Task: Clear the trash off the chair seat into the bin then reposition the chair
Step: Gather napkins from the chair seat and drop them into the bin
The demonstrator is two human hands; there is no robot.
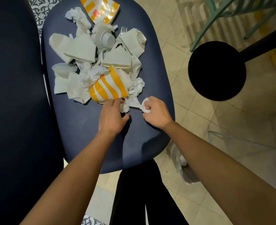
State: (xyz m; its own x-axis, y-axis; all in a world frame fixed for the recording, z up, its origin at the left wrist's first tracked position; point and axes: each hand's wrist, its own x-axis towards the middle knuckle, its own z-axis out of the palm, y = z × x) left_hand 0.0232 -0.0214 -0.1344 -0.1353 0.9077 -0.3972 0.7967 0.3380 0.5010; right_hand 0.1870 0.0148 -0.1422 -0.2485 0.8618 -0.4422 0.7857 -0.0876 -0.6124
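Chair seat [85,140] | trash pile [85,49] beyond hands | left hand [113,118], right hand [156,112] pinching tissues [134,103]

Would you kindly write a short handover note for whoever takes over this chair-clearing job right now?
Left hand: curled at a crumpled napkin beside the striped cup; grip unclear.
Right hand: grips a tissue wad.
Chair: seat piled with folded plates, a small white cup, a fork.
Done: little, judging by the pile.
Left: bin all of it, then reposition the chair.
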